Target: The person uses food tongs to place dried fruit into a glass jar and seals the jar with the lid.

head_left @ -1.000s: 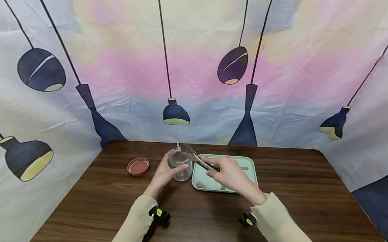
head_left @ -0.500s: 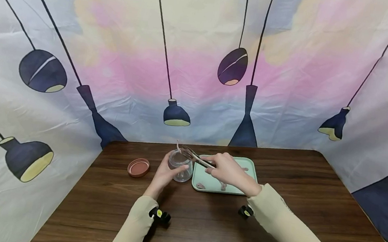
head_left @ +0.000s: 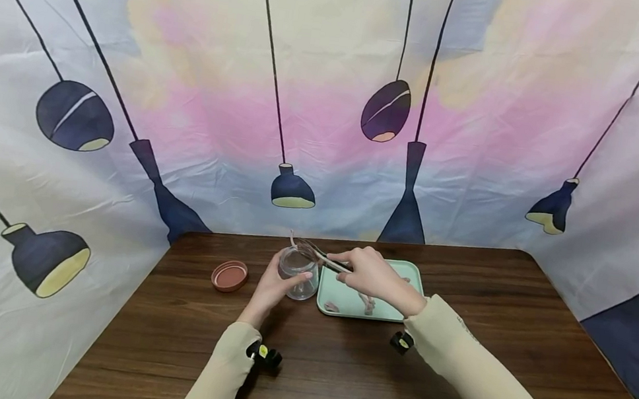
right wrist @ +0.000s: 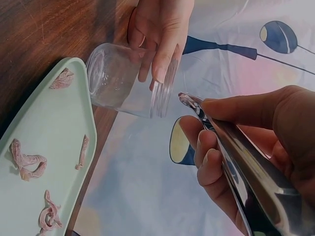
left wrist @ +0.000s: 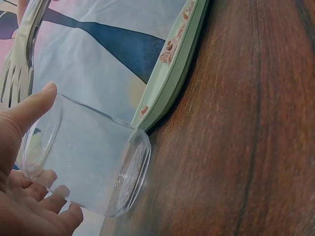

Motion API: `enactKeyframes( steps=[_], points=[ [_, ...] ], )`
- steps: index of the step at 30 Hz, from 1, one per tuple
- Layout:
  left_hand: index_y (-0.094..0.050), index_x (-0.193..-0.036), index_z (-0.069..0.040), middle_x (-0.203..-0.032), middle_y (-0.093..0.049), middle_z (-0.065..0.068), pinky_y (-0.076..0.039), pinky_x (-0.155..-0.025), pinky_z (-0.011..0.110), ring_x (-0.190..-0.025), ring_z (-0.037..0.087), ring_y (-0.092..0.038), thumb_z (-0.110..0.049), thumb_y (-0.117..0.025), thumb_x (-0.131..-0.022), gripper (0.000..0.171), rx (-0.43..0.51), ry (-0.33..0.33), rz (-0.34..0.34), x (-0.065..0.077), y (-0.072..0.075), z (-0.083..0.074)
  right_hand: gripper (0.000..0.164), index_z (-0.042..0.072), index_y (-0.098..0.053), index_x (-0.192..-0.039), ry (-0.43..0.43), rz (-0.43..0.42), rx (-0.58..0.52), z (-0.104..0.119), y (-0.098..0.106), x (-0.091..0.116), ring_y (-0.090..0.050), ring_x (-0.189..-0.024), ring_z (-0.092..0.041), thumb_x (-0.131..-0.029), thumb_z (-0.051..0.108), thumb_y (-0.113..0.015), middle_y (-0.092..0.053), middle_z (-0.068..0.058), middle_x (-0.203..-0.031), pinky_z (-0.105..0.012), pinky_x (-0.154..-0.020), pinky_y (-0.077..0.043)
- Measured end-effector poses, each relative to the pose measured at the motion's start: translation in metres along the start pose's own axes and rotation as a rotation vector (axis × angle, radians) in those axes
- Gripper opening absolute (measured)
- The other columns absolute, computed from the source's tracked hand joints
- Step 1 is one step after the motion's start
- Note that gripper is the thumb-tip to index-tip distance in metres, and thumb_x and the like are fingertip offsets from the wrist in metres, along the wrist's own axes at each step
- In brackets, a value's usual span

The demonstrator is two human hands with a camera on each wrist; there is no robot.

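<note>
My left hand (head_left: 272, 288) holds a clear glass jar (head_left: 301, 285) on the table, thumb near the rim and fingers round the far side. In the right wrist view the jar (right wrist: 125, 78) has no lid on its mouth. My right hand (head_left: 377, 275) grips metal tongs (head_left: 328, 260), their fork-like end above the jar's mouth. A thin pale strip (head_left: 293, 239) shows at the tongs' end, beside the jar's rim. Right of the jar, a mint-green tray (head_left: 342, 303) bears several pinkish, shredded-looking strips (right wrist: 29, 160); their kind is unclear.
A reddish-brown round lid (head_left: 229, 275) lies on the dark wooden table (head_left: 322, 373), left of the jar. Behind the table hangs a cloth (head_left: 331, 108) printed with lamps. The tray stands close beside the jar.
My right hand has shifted slightly left and away from me with the tongs, uncovering more of the strips on the tray. The left hand and jar have stayed nearly still.
</note>
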State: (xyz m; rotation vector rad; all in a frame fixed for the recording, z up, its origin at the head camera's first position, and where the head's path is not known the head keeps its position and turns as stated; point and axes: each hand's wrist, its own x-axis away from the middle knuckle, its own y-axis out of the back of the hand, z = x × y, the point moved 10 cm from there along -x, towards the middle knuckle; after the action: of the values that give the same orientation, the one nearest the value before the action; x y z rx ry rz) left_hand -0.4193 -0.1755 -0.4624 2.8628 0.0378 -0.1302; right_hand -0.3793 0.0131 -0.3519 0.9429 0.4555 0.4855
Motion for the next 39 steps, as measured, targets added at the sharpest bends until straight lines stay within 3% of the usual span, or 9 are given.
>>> enactKeyframes(
  steps=[18,26,39],
  points=[
    [-0.026,-0.159,-0.011,-0.157,-0.034,0.021,-0.031,-0.111,0.060,-0.142,0.040,-0.035,-0.030,-0.082,-0.087,0.094,0.010,0.011,0.020,0.000,0.000,0.000,0.043,0.017,-0.064,-0.138,-0.010,0.021,0.019,0.001,-0.003,-0.004,-0.023,-0.036,-0.009,-0.096,0.013,-0.070,-0.041,0.003,-0.041,-0.024,-0.041,-0.027],
    [-0.025,-0.158,-0.001,-0.154,-0.035,0.027,-0.034,-0.108,0.060,-0.139,0.044,-0.038,-0.019,-0.078,-0.090,0.088,-0.012,0.021,0.047,0.021,0.001,-0.035,0.044,0.018,-0.064,-0.139,-0.011,0.014,0.021,0.001,-0.002,-0.004,-0.023,-0.036,-0.010,-0.096,0.013,-0.070,-0.042,0.002,-0.043,-0.024,-0.041,-0.026],
    [-0.025,-0.158,-0.003,-0.156,-0.033,0.027,-0.033,-0.109,0.061,-0.140,0.042,-0.037,-0.021,-0.078,-0.091,0.088,0.000,0.036,0.049,0.026,0.001,-0.040,0.045,0.017,-0.063,-0.139,-0.012,0.010,0.005,0.000,0.001,0.002,-0.020,-0.035,-0.010,-0.095,0.012,-0.070,-0.038,0.004,-0.040,-0.024,-0.040,-0.024]
  ],
)
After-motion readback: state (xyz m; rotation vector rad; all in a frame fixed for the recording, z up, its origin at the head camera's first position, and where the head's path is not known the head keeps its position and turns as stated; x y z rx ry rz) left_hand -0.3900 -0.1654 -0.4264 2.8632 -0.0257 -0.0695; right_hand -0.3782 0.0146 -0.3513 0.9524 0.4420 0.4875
